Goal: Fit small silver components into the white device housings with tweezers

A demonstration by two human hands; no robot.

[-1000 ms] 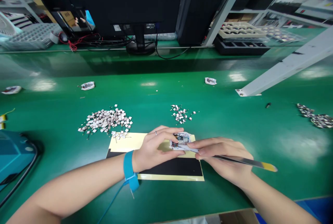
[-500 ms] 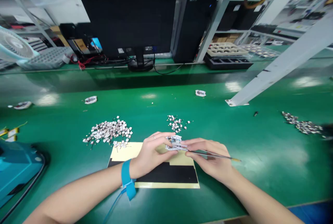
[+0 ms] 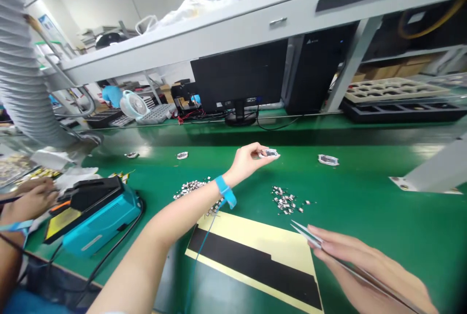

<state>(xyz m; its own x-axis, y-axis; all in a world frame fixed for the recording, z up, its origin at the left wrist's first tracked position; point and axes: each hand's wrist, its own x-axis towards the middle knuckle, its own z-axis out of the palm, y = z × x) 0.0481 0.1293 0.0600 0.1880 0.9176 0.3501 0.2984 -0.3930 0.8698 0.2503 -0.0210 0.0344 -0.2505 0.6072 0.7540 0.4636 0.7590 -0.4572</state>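
Observation:
My left hand (image 3: 243,164), with a blue strap on its wrist, is stretched forward over the green bench. Its fingers pinch a small white-rimmed circuit part (image 3: 271,153); whether the part touches the bench I cannot tell. At lower right my right hand (image 3: 379,268) grips metal tweezers (image 3: 310,236), their tips apart with nothing between them. Beyond the tips lies a small pile of square components (image 3: 285,201). A bigger pile of like components (image 3: 191,187) is partly behind my left forearm. Below the hands rests a yellow and black sheet (image 3: 251,229).
Similar white-rimmed parts lie at the right (image 3: 328,160) and left (image 3: 182,155). A teal bench unit (image 3: 98,224) with a black cable stands at left, beside a co-worker's hand (image 3: 36,200). A white post (image 3: 438,170) rises at right; a monitor (image 3: 242,78) stands behind.
My left hand has carried the circuit part forward, away from the sheet. My right hand has parted from it and drawn back right with the tweezers. The view has tilted up and turned left.

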